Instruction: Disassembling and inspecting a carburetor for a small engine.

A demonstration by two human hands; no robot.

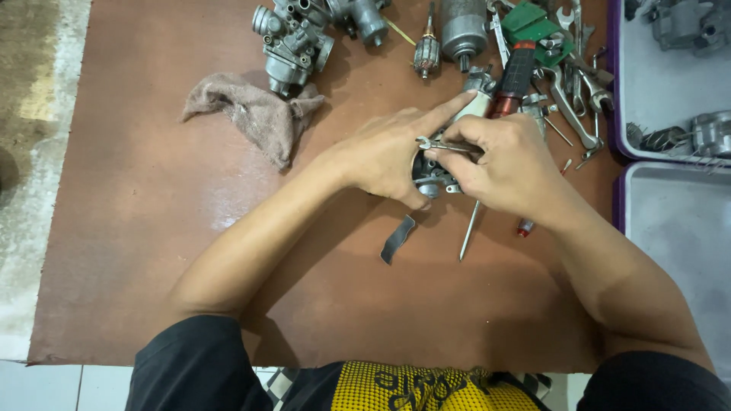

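Observation:
My left hand (pixel 392 152) covers and holds a small grey metal carburetor part (pixel 428 176) on the brown table (pixel 152 228), index finger stretched out over it. My right hand (pixel 502 164) grips a small open-ended wrench (pixel 432 143), whose jaw sits at the top of the part. Most of the part is hidden under both hands. A screwdriver (pixel 470 230) with a thin steel shaft lies beneath my right hand, tip toward me.
A dirty rag (pixel 251 114) lies at the upper left beside a carburetor (pixel 292 42). Motor parts (pixel 463 30), spanners (pixel 571 95) and a red-black handled tool (pixel 514 76) crowd the top. A dark strip (pixel 397 239) lies near me. Purple-rimmed trays (pixel 618 114) stand right.

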